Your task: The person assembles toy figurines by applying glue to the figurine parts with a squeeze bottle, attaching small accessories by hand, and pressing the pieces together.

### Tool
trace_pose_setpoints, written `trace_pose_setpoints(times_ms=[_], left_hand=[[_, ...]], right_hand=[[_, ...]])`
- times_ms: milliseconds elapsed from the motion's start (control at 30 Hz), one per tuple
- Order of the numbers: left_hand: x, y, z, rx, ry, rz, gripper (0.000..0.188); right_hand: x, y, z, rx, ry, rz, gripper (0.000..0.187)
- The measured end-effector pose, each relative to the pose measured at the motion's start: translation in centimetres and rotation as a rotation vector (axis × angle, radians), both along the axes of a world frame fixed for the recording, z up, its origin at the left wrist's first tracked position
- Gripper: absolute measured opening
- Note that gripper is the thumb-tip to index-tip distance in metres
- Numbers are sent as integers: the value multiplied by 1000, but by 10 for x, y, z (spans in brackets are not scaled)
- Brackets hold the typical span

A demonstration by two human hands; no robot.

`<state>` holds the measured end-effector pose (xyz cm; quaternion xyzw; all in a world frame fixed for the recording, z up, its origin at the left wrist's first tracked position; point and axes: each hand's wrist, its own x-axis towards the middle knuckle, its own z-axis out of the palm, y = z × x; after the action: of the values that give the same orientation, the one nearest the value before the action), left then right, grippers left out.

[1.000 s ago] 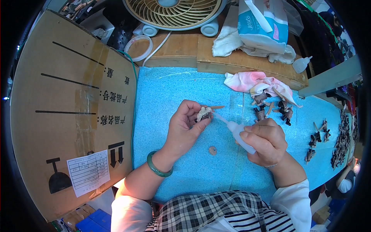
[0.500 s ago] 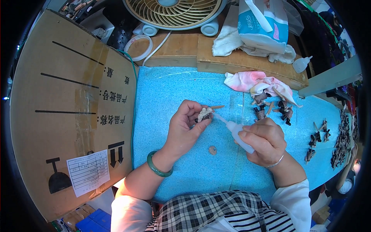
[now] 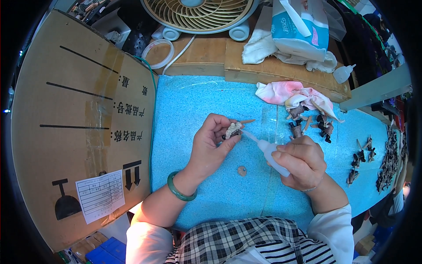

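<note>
Nearest is a black-and-white checked apron [image 3: 246, 233], with 2 forearms coming in past it, the left wearing a green bangle [image 3: 180, 187]. On the blue-topped bench [image 3: 198, 97] lies 1 small round piece [image 3: 241, 170]. Beyond it, the right hand [image 3: 303, 163] has its grip wrapped firmly around a white squeeze bottle [image 3: 269, 150], the thin nozzle slanting to the small figurine [image 3: 233, 129]; whether it touches, I cannot tell. The left hand [image 3: 211, 147] holds that figurine above the bench, its grip nearly closed, thumb and fingertips pinching it. Farther right, loose figurines [image 3: 296, 130] lie beside a pink-and-white cloth [image 3: 292, 92]. Farthest, a fan [image 3: 198, 11] stands on a wooden ledge [image 3: 198, 59]
</note>
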<state>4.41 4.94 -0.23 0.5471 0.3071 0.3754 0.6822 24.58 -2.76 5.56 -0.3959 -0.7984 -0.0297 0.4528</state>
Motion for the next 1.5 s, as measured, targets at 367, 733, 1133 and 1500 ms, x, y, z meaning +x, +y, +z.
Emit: trace_pose_setpoints(times_ms=[367,733,1133,1500], left_hand=[[0,0,-1,9,20,0,33],[0,-2,-1,-1,2,19,32],[1,-5,1,65,109,12,34],[1,-5,2,112,166,23,34]], right_hand=[[0,2,-1,-1,-5,6,34],[0,-4,1,1,-17,60,29],[-2,-1,-1,26,-44,51,31],[-2,-1,0,41,-89,51,31]])
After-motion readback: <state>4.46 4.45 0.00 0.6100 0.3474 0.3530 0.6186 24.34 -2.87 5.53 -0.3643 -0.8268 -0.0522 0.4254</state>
